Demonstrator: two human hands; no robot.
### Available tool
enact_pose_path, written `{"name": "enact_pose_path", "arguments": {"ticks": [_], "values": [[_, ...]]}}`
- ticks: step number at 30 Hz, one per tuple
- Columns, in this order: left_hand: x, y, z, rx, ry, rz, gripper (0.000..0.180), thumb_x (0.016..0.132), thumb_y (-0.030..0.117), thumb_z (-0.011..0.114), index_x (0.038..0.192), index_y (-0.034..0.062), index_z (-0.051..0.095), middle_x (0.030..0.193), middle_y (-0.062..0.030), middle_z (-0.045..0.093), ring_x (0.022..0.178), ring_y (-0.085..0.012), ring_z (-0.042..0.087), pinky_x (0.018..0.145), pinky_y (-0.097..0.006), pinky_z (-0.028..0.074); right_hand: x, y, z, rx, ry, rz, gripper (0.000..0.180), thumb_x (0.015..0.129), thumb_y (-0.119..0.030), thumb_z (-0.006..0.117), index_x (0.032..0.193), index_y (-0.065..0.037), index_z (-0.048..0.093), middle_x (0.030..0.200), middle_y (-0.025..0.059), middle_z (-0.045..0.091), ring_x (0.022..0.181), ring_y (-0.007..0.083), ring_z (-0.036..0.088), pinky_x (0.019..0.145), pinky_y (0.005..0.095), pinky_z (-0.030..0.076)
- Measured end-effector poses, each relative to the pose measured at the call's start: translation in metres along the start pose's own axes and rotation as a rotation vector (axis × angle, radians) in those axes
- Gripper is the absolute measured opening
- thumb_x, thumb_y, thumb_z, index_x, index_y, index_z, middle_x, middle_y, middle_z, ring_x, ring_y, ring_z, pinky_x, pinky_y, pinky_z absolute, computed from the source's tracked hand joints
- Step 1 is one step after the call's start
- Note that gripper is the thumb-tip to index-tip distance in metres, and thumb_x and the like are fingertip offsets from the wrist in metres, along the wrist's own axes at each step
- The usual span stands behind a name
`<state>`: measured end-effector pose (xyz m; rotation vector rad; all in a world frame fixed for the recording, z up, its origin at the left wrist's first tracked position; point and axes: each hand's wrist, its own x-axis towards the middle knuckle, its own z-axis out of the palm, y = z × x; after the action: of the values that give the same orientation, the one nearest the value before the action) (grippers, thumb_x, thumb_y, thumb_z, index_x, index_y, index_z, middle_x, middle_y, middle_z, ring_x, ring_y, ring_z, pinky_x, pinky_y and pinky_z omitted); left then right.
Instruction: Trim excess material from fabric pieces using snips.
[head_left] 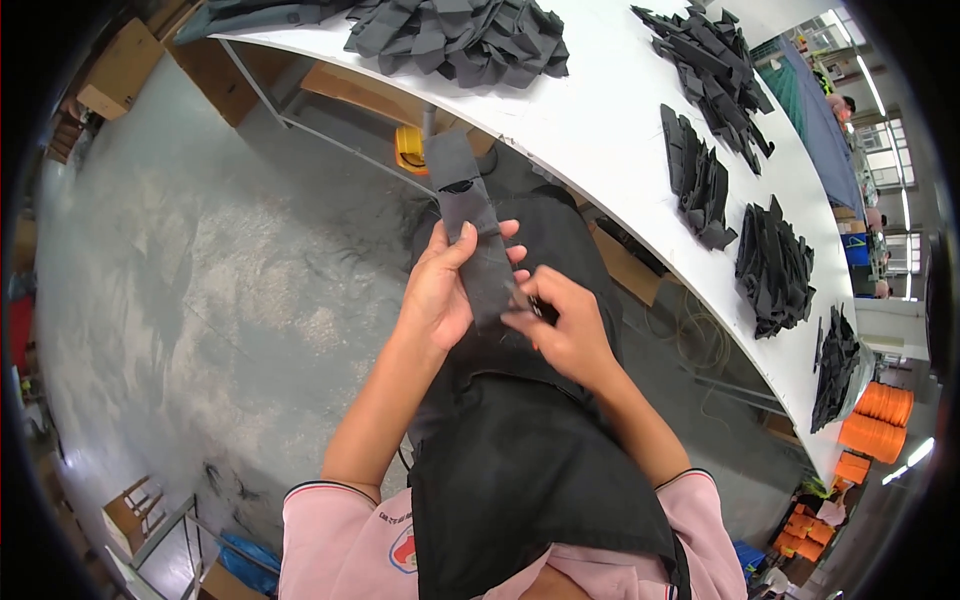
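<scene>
My left hand (pixel 440 290) is closed on a long dark grey fabric strip (pixel 455 165), thumb on top and fingertips showing past its right edge. The strip runs away from me above my lap, with a folded or layered part and a dark gap near its far end. Close by its lower right edge, my right hand (pixel 572 325) is curled around a small dark tool (pixel 541 308). Its tip is blurred beside the cloth, so its exact kind does not show. A black apron (pixel 530 470) covers my front and lap.
A white table (pixel 600 130) curves along the far and right sides. On it lie a large heap of dark fabric pieces (pixel 460 40) and several smaller bundles (pixel 775 270). Orange spools (pixel 875 420) stand beyond its right end. Cardboard boxes (pixel 125 65) sit at far left.
</scene>
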<state>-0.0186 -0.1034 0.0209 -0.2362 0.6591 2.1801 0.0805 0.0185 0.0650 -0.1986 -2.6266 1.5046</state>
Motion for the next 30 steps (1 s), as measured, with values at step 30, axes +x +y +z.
{"name": "enact_pose_path", "arguments": {"ticks": [30], "values": [[0.031, -0.035, 0.034, 0.57, 0.219, 0.282, 0.044, 0.097, 0.025, 0.049, 0.133, 0.0055, 0.033, 0.1, -0.015, 0.064, 0.064, -0.0163, 0.062, 0.054, -0.027, 0.052, 0.019, 0.056, -0.033, 0.728, 0.044, 0.453, 0.011, 0.086, -0.009, 0.063, 0.077, -0.004, 0.058, 0.068, -0.0051, 0.053, 0.054, 0.001, 0.041, 0.047, 0.0183, 0.031]]}}
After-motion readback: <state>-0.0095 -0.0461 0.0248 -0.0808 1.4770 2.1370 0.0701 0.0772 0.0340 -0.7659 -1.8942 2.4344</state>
